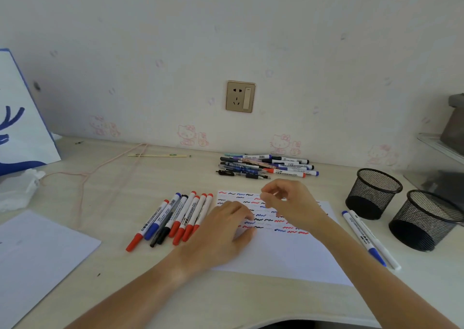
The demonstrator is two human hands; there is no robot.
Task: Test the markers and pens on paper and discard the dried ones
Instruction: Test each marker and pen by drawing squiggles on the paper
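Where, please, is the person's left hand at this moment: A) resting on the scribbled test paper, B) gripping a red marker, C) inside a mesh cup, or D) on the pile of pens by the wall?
A: the left hand lies flat, holding nothing, on the test paper, beside the row of markers.

Soft, even daylight fills the scene, bright but slightly washed out, with a cool cast on the wallpaper (175, 40). Shadows are faint and diffuse under the mesh pen cups (374, 193). The right hand (291, 200) shows motion blur at the fingers. Wide-angle distortion bends the desk edge (276, 321), and detail softens toward the corners.
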